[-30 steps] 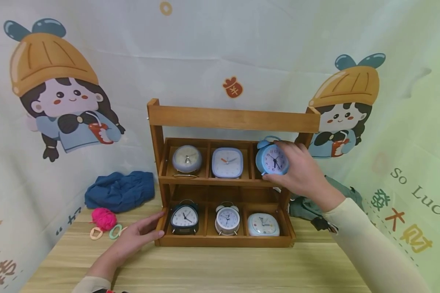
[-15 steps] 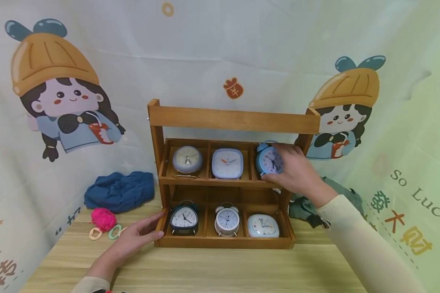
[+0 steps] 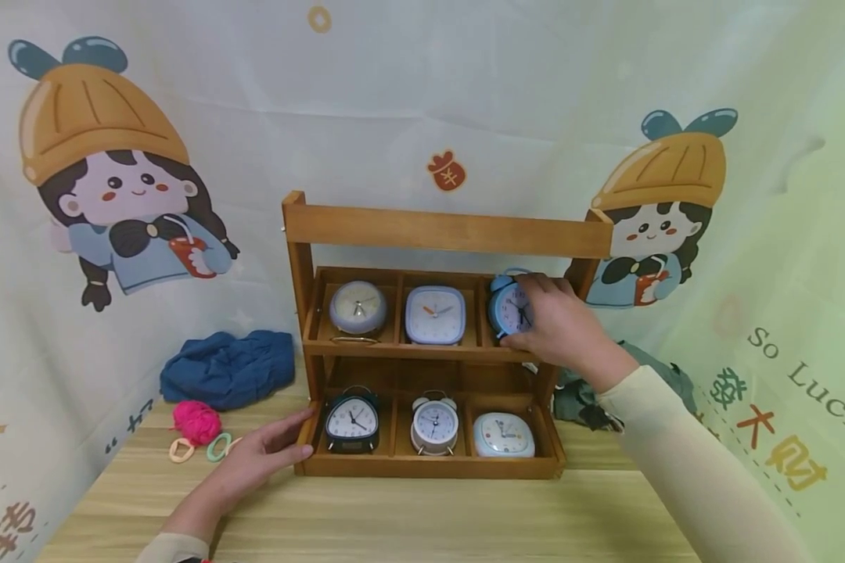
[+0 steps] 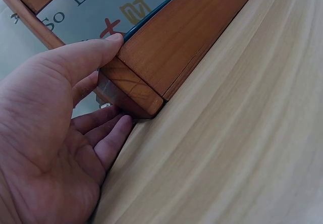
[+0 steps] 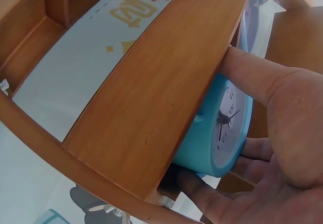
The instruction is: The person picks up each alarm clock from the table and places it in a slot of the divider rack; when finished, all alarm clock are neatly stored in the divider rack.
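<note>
A wooden two-tier shelf (image 3: 447, 228) stands on the table. My right hand (image 3: 559, 327) grips a blue twin-bell alarm clock (image 3: 507, 307) in the upper right compartment; in the right wrist view the blue clock (image 5: 222, 133) sits partly behind the shelf's side board (image 5: 166, 98). My left hand (image 3: 257, 461) rests with straight fingers against the shelf's lower left corner (image 4: 131, 90), thumb on top. A grey round clock (image 3: 357, 308) and a lilac square clock (image 3: 435, 314) fill the other upper compartments. A black clock (image 3: 353, 421), a white twin-bell clock (image 3: 434, 426) and a pale blue square clock (image 3: 503, 435) fill the lower tier.
A blue cloth (image 3: 228, 367), a pink yarn ball (image 3: 197, 421) and small rings (image 3: 211, 447) lie left of the shelf. A dark green cloth (image 3: 584, 403) lies behind it at the right. A cartoon-printed backdrop surrounds the wooden table (image 3: 408, 516).
My right hand has pushed the blue clock back into the upper right compartment. The left hand has stayed at the shelf's lower left corner.
</note>
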`<state>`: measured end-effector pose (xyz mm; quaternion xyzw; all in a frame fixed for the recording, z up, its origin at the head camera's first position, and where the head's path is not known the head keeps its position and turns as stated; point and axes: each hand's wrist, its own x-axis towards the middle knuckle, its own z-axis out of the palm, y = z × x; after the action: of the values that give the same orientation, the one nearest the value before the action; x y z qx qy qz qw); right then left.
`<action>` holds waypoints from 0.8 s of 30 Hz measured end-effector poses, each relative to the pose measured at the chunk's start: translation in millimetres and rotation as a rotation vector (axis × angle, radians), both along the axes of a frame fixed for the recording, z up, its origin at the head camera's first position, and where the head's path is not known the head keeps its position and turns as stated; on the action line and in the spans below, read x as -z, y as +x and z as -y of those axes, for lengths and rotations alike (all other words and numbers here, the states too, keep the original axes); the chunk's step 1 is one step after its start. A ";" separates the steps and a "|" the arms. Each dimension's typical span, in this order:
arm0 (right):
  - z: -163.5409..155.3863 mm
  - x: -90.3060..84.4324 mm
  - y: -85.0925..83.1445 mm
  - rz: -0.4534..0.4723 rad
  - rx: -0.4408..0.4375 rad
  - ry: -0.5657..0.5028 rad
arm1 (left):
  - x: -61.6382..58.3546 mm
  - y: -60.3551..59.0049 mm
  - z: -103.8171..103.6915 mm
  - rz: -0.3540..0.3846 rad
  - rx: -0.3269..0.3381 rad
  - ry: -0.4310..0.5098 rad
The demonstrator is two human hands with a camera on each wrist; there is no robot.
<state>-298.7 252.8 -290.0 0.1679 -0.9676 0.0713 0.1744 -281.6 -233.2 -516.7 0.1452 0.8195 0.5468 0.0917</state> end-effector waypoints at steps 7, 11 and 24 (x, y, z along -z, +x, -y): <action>1.2 3.6 -4.0 -0.028 -0.010 0.001 | 0.3 0.0 -0.1 -0.001 -0.012 0.000; -2.1 5.3 -5.0 -0.031 -0.031 0.000 | 1.5 0.3 -0.9 0.000 -0.009 0.012; -16.2 22.2 12.1 -0.023 -0.112 -0.075 | -3.9 1.4 -4.2 -0.015 -0.010 0.003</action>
<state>-286.6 269.0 -312.2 0.2159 -0.9512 0.1154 0.1876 -280.2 -229.0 -512.8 0.1452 0.8200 0.5474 0.0826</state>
